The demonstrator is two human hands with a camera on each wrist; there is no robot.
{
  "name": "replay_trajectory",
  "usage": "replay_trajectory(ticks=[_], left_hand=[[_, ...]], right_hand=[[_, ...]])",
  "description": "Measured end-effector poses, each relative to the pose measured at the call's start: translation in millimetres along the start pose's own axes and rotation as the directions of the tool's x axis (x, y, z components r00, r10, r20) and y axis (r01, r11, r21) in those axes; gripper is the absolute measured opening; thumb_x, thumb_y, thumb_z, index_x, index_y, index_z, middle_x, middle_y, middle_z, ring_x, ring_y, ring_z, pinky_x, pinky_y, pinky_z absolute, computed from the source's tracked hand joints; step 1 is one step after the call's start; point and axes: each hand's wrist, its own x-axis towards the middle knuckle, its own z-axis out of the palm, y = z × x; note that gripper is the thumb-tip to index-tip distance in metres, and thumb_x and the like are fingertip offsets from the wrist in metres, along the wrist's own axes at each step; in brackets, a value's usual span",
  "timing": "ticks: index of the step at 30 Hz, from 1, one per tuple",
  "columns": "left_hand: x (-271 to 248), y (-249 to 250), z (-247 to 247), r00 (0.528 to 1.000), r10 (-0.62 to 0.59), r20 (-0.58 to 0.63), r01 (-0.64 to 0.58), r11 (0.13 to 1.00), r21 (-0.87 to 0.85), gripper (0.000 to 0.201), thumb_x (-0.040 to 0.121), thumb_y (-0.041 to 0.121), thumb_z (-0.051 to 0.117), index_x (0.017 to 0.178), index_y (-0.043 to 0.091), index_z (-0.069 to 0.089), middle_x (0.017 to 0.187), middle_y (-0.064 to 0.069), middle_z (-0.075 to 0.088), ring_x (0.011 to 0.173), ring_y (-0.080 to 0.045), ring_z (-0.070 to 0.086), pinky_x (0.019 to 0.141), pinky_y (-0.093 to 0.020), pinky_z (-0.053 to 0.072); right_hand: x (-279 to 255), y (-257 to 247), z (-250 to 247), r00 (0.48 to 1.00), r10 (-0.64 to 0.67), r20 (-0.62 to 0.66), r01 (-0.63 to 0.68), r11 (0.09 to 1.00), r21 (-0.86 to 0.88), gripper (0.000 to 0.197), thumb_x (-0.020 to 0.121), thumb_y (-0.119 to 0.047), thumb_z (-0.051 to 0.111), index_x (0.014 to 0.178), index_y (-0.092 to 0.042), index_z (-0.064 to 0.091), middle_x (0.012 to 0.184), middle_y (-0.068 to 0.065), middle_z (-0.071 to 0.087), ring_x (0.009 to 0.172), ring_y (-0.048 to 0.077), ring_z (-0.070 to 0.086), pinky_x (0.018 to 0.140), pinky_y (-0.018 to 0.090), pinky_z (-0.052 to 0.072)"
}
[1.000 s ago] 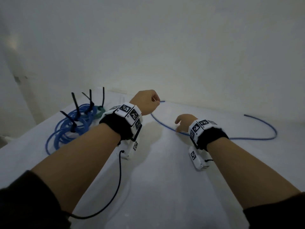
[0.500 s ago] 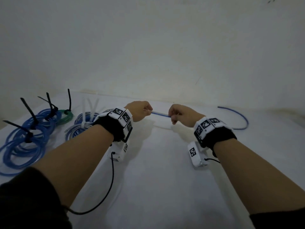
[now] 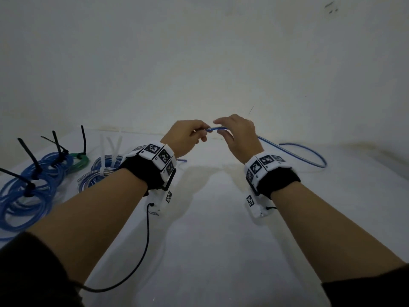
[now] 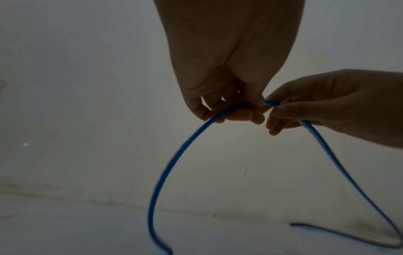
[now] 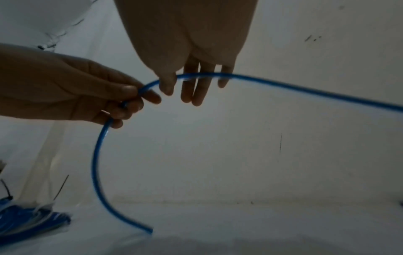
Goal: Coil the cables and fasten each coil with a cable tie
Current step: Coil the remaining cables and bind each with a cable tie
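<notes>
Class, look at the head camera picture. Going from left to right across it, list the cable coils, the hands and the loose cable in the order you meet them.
Blue coils with black ties → green coil → coil with white ties → left hand → right hand → loose blue cable trailing right on the table.

A white table (image 3: 221, 251) against a pale wall (image 3: 199, 52) — faintly scuffed.

Blue cable (image 3: 294, 149) looks smooth, glossy plastic; black cable ties (image 3: 29, 155) matt plastic; tabletop (image 3: 221, 240) matt white.
</notes>
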Motion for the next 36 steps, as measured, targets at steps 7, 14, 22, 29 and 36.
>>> replay_trajectory(ticks=[7, 14, 22, 29, 36], left_hand=[[-16, 3, -4, 0.998, -0.069, -0.003, 0.065, 0.95, -0.307, 0.017, 0.097, 0.011, 0.042, 0.099, 0.012, 0.059, 0.073, 0.001, 0.063, 0.064, -0.007, 0.06, 0.069, -0.021, 0.05], [-36, 2, -14, 0.972, -0.132, 0.194, 0.213, 0.845, -0.491, 0.024, 0.1, 0.013, 0.036, 0.089, 0.012, 0.058, 0.071, 0.002, 0.058, 0.068, -0.004, 0.064, 0.085, -0.027, 0.052], [-28, 40, -26, 0.995, -0.093, -0.035, 0.046, 0.75, -0.66, 0.023, 0.1, 0.021, 0.039, 0.088, 0.013, 0.057, 0.062, 0.001, 0.046, 0.051, -0.01, 0.047, 0.057, -0.024, 0.051], [-9, 40, -21, 0.968, -0.084, -0.235, -0.037, 0.882, -0.469, 0.023, 0.098, 0.005, 0.034, 0.11, 0.008, 0.054, 0.067, 0.002, 0.043, 0.051, -0.003, 0.04, 0.055, -0.017, 0.037], [-15, 28, -13, 0.986, -0.004, -0.17, -0.012, 0.995, -0.096, 0.023, 0.095, 0.015, 0.046, 0.091, 0.001, 0.064, 0.07, -0.003, 0.063, 0.054, -0.003, 0.058, 0.064, -0.019, 0.049]], right_hand=[[12, -3, -18, 0.905, 0.296, -0.306, -0.221, 0.941, 0.257, 0.023, 0.094, -0.011, 0.049, 0.104, 0.001, 0.066, 0.095, 0.023, 0.057, 0.083, 0.029, 0.055, 0.07, 0.014, 0.027], [19, 16, -37, 0.774, 0.595, -0.216, -0.521, 0.792, 0.317, 0.031, 0.099, -0.008, 0.036, 0.118, -0.001, 0.06, 0.114, 0.023, 0.05, 0.094, 0.032, 0.057, 0.079, 0.025, 0.039], [5, -1, -26, 0.739, 0.673, -0.019, -0.595, 0.666, 0.45, 0.007, 0.095, -0.007, 0.046, 0.088, -0.007, 0.05, 0.085, 0.015, 0.06, 0.066, 0.027, 0.058, 0.055, 0.025, 0.051], [-13, -21, -13, 0.874, 0.378, 0.306, -0.452, 0.863, 0.226, 0.017, 0.085, -0.005, 0.058, 0.101, -0.01, 0.064, 0.099, 0.011, 0.061, 0.08, 0.023, 0.057, 0.078, 0.035, 0.05], [-15, -41, -27, 0.896, 0.069, 0.438, -0.181, 0.959, 0.219, 0.021, 0.091, -0.011, 0.057, 0.107, -0.015, 0.07, 0.088, 0.0, 0.051, 0.078, 0.011, 0.046, 0.066, 0.011, 0.032]])
